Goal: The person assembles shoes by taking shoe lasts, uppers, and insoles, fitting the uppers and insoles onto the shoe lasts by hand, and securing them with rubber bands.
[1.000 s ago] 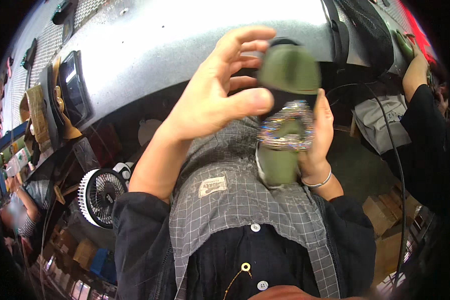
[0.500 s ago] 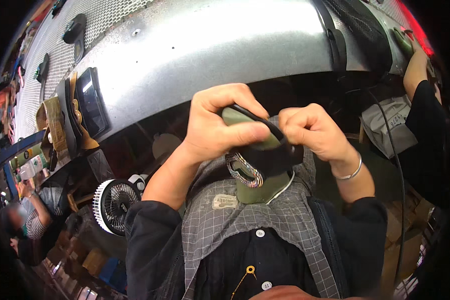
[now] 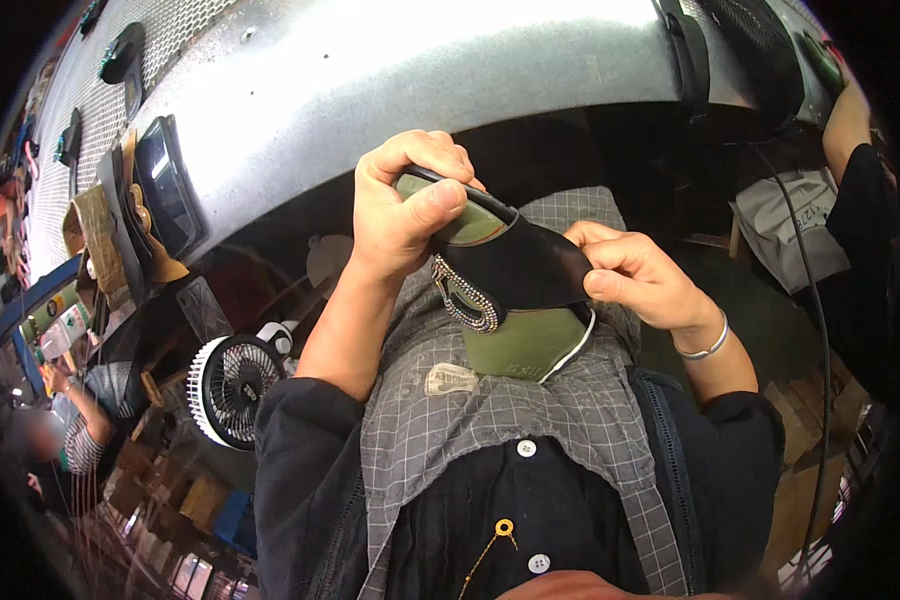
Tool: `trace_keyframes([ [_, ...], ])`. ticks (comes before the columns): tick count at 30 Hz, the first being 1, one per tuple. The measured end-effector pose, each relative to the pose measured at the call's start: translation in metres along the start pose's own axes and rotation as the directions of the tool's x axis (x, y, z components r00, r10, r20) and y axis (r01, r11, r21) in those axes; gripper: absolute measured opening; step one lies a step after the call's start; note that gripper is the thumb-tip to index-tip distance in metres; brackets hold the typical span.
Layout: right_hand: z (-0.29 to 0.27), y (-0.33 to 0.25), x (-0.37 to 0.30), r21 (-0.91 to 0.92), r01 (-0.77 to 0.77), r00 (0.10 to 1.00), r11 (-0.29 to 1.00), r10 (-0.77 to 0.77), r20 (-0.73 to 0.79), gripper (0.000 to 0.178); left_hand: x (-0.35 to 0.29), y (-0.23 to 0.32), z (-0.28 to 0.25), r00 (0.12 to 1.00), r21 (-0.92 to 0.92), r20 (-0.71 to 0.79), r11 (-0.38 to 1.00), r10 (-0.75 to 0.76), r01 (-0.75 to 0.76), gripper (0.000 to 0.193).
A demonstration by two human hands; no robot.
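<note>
In front of my apron-covered lap (image 3: 510,430) is a green shoe last (image 3: 525,345) with a black shoe upper (image 3: 540,265) across its middle. Rows of shiny beads (image 3: 470,308) edge an opening on the upper's left side. My left hand (image 3: 395,205) grips the far end of the last, thumb on top and fingers curled round the dark rim. At the upper's right edge, my right hand (image 3: 638,275) pinches the black material between thumb and bent fingers. The last's near end, with a white line along its edge, points toward me.
A shiny metal worktop (image 3: 410,90) curves across the far side. On its left lie a dark phone (image 3: 170,185) and strap-like pieces (image 3: 120,215). Below stands a white fan (image 3: 235,390). At right are a co-worker's arm (image 3: 850,125), a grey bag (image 3: 785,225) and a hanging cable (image 3: 818,400).
The last has turned, so more of the black upper and beaded opening shows. My left hand has shifted slightly left and away; my right hand has gone from a fist to a pinch on the upper's edge.
</note>
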State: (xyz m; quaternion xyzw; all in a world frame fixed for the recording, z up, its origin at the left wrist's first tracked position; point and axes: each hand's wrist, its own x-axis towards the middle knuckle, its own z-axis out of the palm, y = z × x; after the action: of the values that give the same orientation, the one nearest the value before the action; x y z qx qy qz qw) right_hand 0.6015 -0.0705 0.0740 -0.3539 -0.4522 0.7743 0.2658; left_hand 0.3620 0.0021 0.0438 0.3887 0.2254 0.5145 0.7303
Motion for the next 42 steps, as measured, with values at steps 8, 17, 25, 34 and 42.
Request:
trace_keyframes([
  [8,0.013,0.009,0.031,0.104,0.033,0.985,0.994,-0.050,0.164,0.075,0.032,-0.015,0.014,0.865,-0.351,0.410,0.925,0.290,-0.144,0.026],
  [17,0.030,0.016,0.040,0.103,0.369,0.833,0.924,-0.279,-0.477,0.083,0.008,-0.012,0.051,0.995,0.459,0.082,0.884,0.057,-0.089,0.062],
  [25,0.031,0.006,0.048,0.596,0.373,0.862,0.711,-0.027,-0.507,0.058,-0.013,-0.026,0.045,0.991,0.550,0.015,0.826,0.136,-0.122,0.062],
  [34,0.027,0.017,0.054,0.175,0.357,0.731,0.917,-0.158,-0.664,0.028,-0.012,-0.033,0.051,0.988,0.808,0.039,0.577,0.151,-0.120,0.067],
  [42,0.025,0.033,0.036,0.375,0.350,0.854,0.859,-0.128,-0.504,0.043,-0.028,-0.036,0.038,0.987,0.157,0.084,0.980,-0.140,0.126,0.080],
])
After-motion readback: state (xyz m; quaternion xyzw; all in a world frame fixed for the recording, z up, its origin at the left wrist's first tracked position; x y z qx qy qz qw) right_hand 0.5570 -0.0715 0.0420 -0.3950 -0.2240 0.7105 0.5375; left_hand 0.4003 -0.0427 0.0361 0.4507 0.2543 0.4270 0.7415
